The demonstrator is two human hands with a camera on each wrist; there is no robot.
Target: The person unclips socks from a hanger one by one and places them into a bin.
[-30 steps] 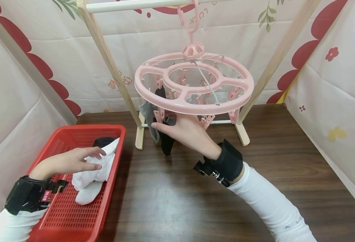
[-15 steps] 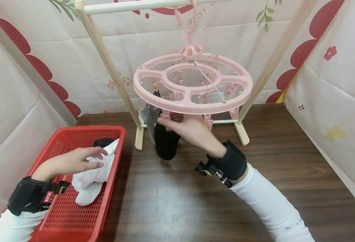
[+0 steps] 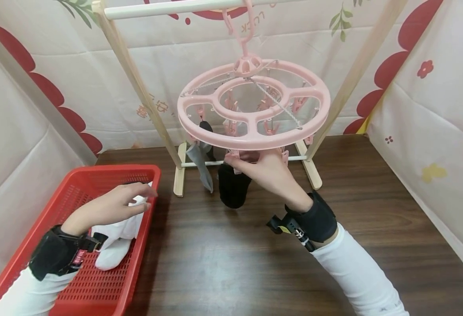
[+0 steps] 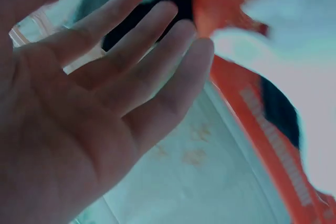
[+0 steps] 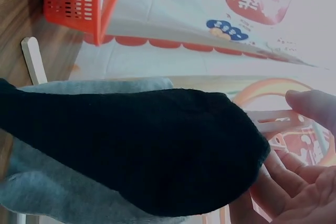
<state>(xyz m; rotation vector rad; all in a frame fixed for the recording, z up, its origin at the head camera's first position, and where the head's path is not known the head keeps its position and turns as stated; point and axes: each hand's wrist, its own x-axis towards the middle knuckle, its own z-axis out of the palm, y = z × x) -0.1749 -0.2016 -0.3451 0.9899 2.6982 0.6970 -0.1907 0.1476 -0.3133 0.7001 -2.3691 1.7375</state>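
Observation:
My right hand [image 3: 270, 173] is under the near rim of a round pink clip hanger [image 3: 251, 142]. Its thumb and fingers pinch a pink clothespin [image 5: 275, 121] from which a black sock [image 3: 234, 186] hangs. In the right wrist view the thumb is at the clothespin's end, and the other fingers lie by the sock's upper edge. Left of it hangs a grey sock [image 3: 200, 164], with another dark sock [image 3: 206, 127] behind. My left hand [image 3: 114, 206] hovers with loosely bent fingers over white socks [image 3: 114, 252] in a red basket [image 3: 69, 173], holding nothing.
A wooden stand with a white top bar [image 3: 168, 9] carries the hanger by its hook. More pink clothespins [image 3: 270, 127] dangle under the rings. The brown table [image 3: 215, 263] runs up to a printed cloth backdrop [image 3: 77, 79] at the back and sides.
The hanger has turned, its near side swinging right along with my right hand and the black sock, which now hangs apart from the grey one. My left hand has shifted slightly right.

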